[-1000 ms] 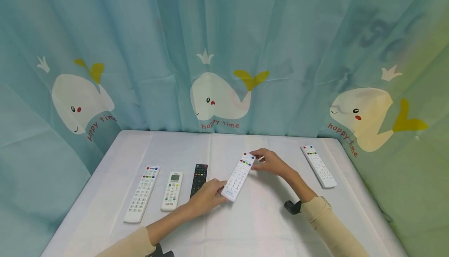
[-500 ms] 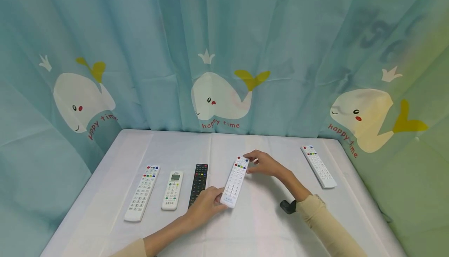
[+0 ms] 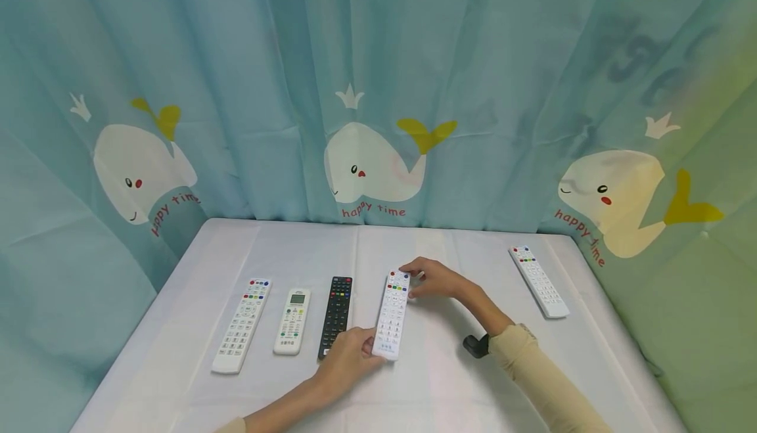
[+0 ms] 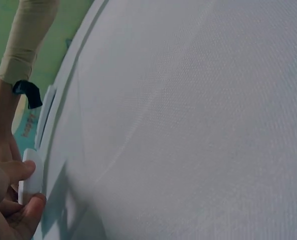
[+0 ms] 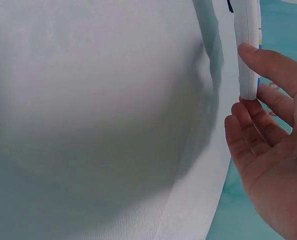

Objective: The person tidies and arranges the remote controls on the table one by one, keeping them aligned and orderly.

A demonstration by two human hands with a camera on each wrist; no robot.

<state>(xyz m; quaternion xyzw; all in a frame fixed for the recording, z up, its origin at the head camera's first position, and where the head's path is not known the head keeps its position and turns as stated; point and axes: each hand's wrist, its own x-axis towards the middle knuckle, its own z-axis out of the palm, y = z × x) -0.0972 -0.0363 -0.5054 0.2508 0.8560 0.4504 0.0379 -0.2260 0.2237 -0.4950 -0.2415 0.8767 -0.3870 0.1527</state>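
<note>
Two hands share one long white plastic remote control with coloured buttons (image 3: 391, 315), each taking an end: the left hand (image 3: 347, 362) pinches the near end between thumb and curled fingers, and the right hand (image 3: 434, 279) pinches the far end, its fingertips (image 5: 258, 57) pressed to the remote's rounded tip in the right wrist view. The remote lies lengthwise, about flat on or just above the white cloth-covered table (image 3: 449, 380), near the middle and closer to the front edge than the back; whether it fully rests on the cloth I cannot tell. Since both grips are light pinches at the very ends, the likeliest slip is that one end swings when a hand lets go, leaving the remote crooked. It could also knock the slim black remote control (image 3: 336, 307) just beside it on the left, as the left hand's knuckles sit almost against that one's near end. Both forearms reach forward from the front edge, the left low and angled right, the right bent in from the right side with a beige sleeve (image 3: 544, 380) and a small black wrist device (image 3: 475, 346). Further toward the left edge lie a short white remote with a small screen (image 3: 292, 321) and another long white remote (image 3: 242, 325); a fifth white remote (image 3: 539, 281) lies well apart near the right edge.
</note>
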